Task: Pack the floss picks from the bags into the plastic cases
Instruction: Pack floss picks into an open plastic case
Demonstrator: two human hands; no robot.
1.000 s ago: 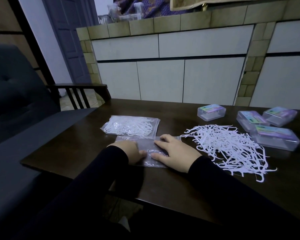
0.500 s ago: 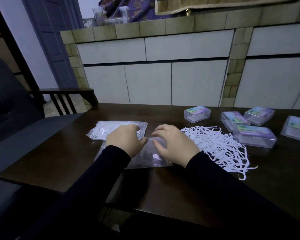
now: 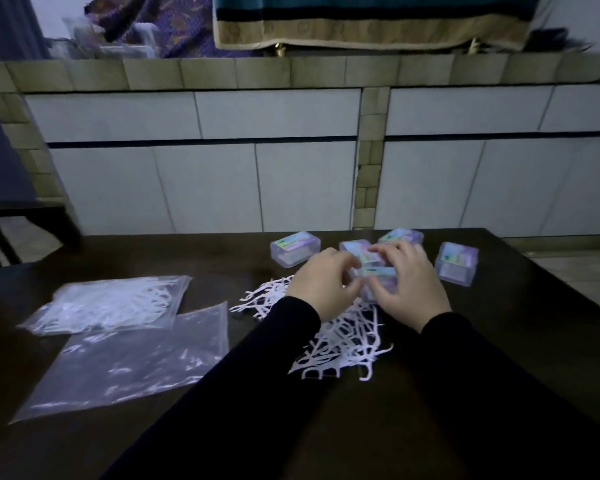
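Note:
A pile of loose white floss picks (image 3: 340, 344) lies on the dark table (image 3: 326, 427). Both hands are over a clear plastic case (image 3: 378, 277) at the pile's far edge. My left hand (image 3: 321, 285) curls against its left side and my right hand (image 3: 411, 284) grips its right side and top. Motion blur hides the exact finger contact. Other clear cases stand nearby: one to the left (image 3: 295, 249), one far right (image 3: 456, 266), and two behind my hands (image 3: 400, 235). A full bag of picks (image 3: 108, 303) and an empty flat bag (image 3: 129, 362) lie at the left.
A tiled counter with white cabinet doors (image 3: 291, 181) runs behind the table. The table's right edge (image 3: 568, 289) slants near the far right case. A dark chair frame (image 3: 21, 216) stands at the far left.
Both hands left the empty bag and moved right and forward to the case by the pile. The view swung to the right, and the empty bag now lies flat.

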